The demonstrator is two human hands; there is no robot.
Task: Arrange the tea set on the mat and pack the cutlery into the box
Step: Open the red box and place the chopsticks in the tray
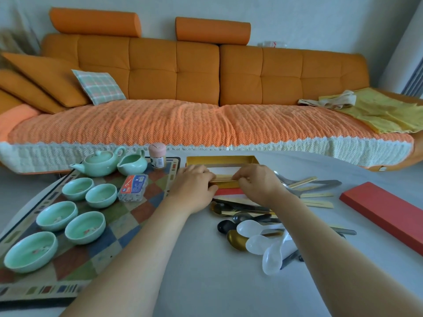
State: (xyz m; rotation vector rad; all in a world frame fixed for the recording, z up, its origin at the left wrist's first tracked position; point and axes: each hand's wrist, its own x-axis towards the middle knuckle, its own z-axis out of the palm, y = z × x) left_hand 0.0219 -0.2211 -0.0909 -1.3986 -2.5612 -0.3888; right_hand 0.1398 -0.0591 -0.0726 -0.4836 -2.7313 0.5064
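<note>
The box (220, 160), red outside and gold inside, lies open on the grey table (206, 277), just right of the mat's far corner and beyond the heap of cutlery (250, 232). Both hands are at its near wall: the left hand (192, 188) curls its fingers over the rim at the left, and the right hand (256, 183) pinches the same rim a little to the right, so both hold the box. The cutlery is a loose pile of white, black, gold and steel spoons touching one another, with steel forks (309, 183) and pale wooden sticks (317, 195) spread to the right. A long red lid (384, 213) lies apart, further right. On the chequered mat (137, 217) stand a green teapot (99, 164) and pitcher (133, 165) at the far edge, and five green cups (85, 227) in rows nearer. A pink-capped jar (157, 157) and a clear plastic case (134, 188) also sit on it.
</note>
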